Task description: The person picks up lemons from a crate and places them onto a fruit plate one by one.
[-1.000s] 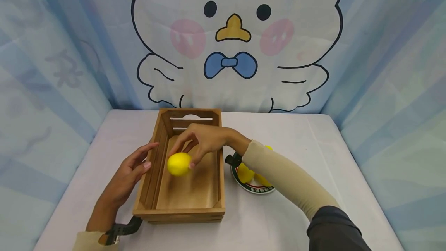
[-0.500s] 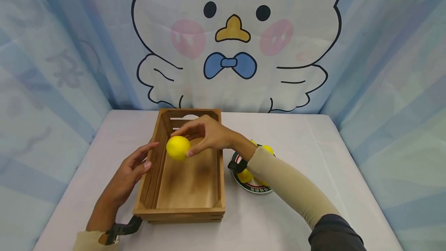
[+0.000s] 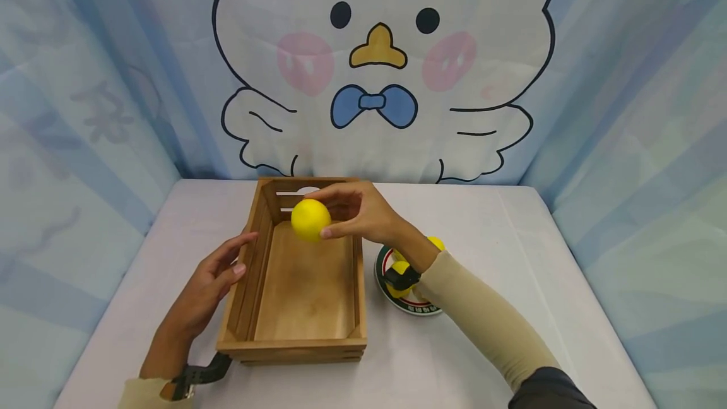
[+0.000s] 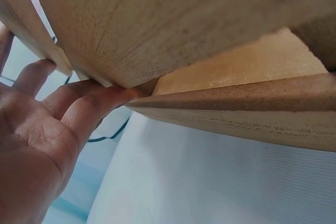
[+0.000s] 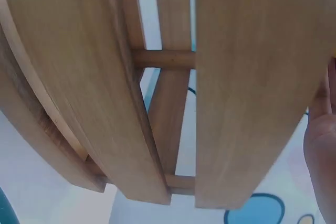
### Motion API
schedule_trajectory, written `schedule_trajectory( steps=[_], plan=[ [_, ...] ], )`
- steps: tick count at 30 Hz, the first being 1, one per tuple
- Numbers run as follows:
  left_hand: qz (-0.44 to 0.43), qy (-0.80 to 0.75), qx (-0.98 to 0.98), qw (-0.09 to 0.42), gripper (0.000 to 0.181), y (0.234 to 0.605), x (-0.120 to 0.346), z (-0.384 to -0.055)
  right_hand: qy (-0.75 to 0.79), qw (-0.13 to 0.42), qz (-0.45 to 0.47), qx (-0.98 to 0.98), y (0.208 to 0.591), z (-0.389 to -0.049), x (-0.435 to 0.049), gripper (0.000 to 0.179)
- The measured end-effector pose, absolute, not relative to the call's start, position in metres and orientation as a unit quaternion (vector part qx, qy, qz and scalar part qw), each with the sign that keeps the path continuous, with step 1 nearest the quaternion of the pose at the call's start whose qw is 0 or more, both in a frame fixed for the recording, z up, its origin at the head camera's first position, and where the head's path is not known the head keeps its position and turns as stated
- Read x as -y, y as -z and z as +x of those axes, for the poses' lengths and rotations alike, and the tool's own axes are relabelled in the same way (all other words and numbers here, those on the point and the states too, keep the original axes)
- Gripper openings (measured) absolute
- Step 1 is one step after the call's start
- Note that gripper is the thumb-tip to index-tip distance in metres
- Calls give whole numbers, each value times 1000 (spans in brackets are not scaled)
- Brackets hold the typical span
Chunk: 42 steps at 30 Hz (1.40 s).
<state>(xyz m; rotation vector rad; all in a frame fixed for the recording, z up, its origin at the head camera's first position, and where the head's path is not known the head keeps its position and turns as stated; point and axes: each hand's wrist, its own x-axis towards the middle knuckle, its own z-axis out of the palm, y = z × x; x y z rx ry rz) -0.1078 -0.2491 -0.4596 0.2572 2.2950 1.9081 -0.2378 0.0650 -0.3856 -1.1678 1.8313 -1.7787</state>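
Observation:
In the head view my right hand (image 3: 366, 213) pinches a yellow lemon (image 3: 310, 220) between thumb and fingers, above the far part of a slatted wooden crate (image 3: 292, 350). The bare inner floor of the crate shows below it. My left hand (image 3: 204, 289) rests its fingertips against the crate's left side, fingers fairly straight. Close up in the left wrist view, the fingers (image 4: 86, 109) touch the slats (image 4: 157, 19). The right wrist view shows mostly crate slats (image 5: 252, 77), with a part of the hand (image 5: 321, 145) at the right edge; the lemon is hidden there.
Right of the crate, a round plate (image 3: 380, 276) with a dark green patterned rim holds several yellow lemons (image 3: 436, 242), partly covered by my right wrist and its camera (image 3: 401, 276). A white cloth (image 3: 483, 333) covers the table. Printed curtains (image 3: 375, 144) enclose the back and sides.
My right hand has lifted the lemon from low inside the crate, moving it up and away, then slightly right. The left hand has stayed at the crate's side.

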Motion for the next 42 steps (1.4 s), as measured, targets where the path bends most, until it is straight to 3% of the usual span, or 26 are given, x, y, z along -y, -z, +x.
schedule_trajectory(
  steps=[25, 42],
  plan=[
    [104, -646, -752, 74, 56, 459, 251, -106, 658, 41, -353, -663, 386, -201, -111, 56],
    [117, -650, -748, 65, 56, 462, 253, -109, 658, -3, -278, -700, 398, -199, -161, 55]
  ],
)
